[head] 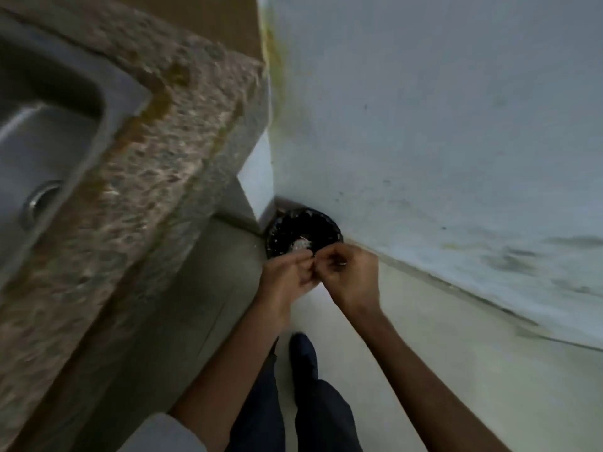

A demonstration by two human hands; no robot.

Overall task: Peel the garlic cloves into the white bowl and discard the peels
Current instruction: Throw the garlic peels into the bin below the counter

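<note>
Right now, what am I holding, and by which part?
Left hand and right hand pinch a small pale scrap between them over the black bin; which part is too blurred.

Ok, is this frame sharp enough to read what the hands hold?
Head view: motion blur smears the granite counter and sink; the wide lens curves the wall; dim flat light; left hand and right hand are soft above the black bin, their pinch unreadable.
</note>
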